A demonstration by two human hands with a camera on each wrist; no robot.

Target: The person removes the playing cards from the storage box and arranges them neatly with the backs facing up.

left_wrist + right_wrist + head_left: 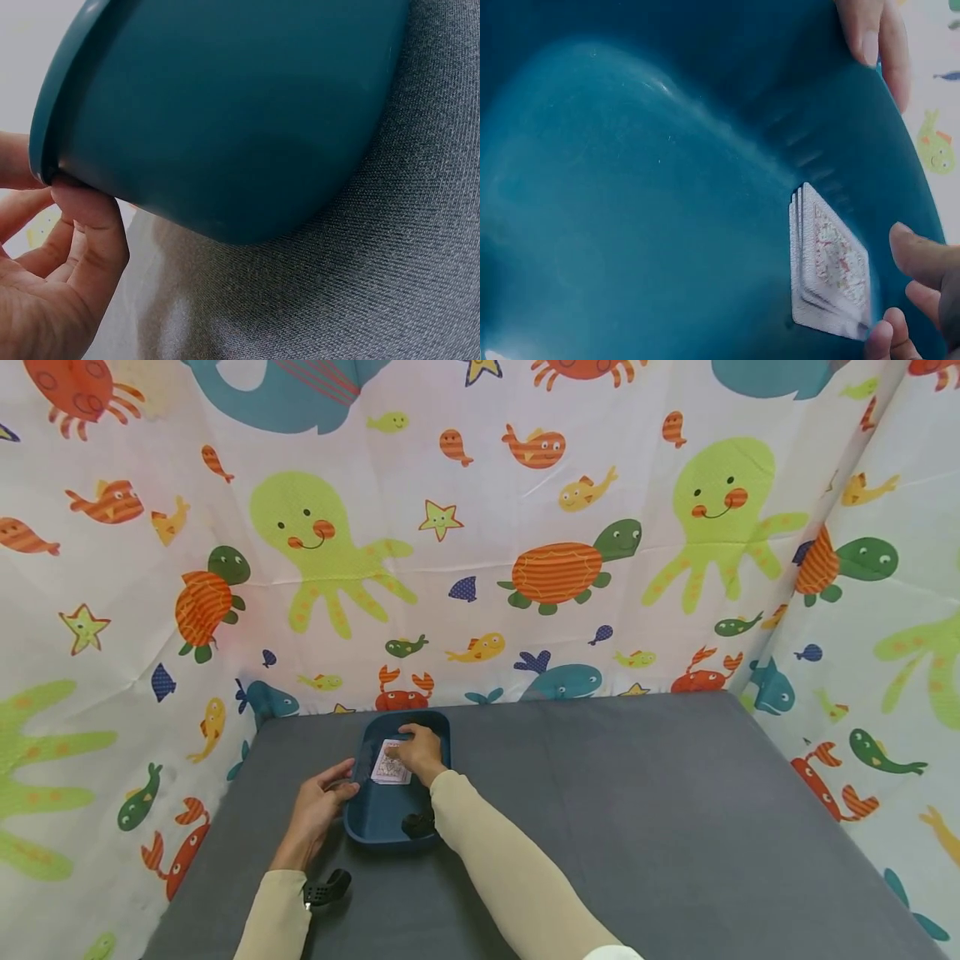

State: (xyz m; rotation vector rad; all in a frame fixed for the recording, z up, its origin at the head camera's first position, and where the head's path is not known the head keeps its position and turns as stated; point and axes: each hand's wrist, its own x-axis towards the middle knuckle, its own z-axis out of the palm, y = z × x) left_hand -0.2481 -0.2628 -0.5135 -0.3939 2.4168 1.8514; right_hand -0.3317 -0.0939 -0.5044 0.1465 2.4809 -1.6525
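A deck of playing cards (391, 764) with patterned backs lies slightly uneven on the floor of a blue plastic tray (382, 843). My left hand (318, 806) pinches the tray's left rim; in the left wrist view the thumb (90, 206) presses below the lip. Over the far end of the tray reaches my right hand (422, 753). In the right wrist view its fingers are spread around one end of the cards (836, 259), with a fingertip close to the lower corner. Whether that fingertip touches the cards, I cannot tell.
The tray stands on a grey cloth-covered table (600, 810), near its back edge. Behind and at the sides hangs a white curtain (480, 577) printed with sea animals. A black wrist device (327, 888) sits on the left wrist, another (417, 824) on the right.
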